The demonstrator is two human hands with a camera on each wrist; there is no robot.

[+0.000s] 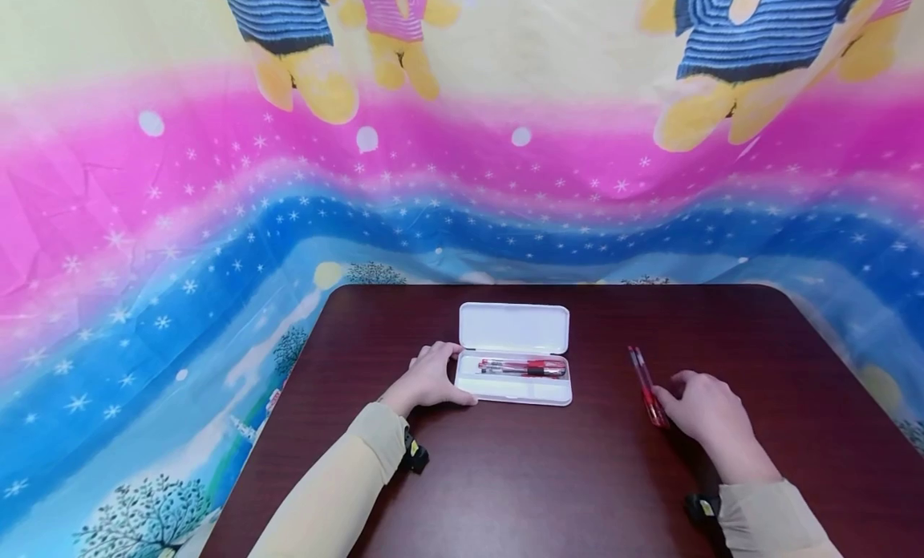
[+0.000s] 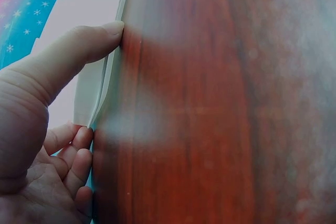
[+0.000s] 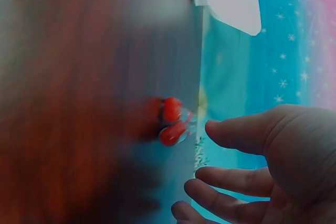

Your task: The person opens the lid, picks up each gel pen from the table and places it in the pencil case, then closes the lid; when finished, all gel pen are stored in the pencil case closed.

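A white pencil case (image 1: 514, 327) lies with its lid raised, and several red and clear pens (image 1: 530, 369) lie in its rear compartment. My left hand (image 1: 431, 378) holds the left end of the case, the thumb at the front corner and the fingers round the back; in the left wrist view the thumb tip presses on the rim. To the right of the case two red pens (image 1: 648, 394) lie side by side on the table. Beside them is my right hand (image 1: 703, 410), its fingers loosely extended. The right wrist view shows the pens' red ends (image 3: 172, 121) apart from the thumb.
The dark brown table (image 1: 563, 470) has rounded far corners. Behind it hangs a patterned cloth (image 1: 447, 173) in pink and blue with bears and snowflakes. Black straps with small devices sit on both wrists.
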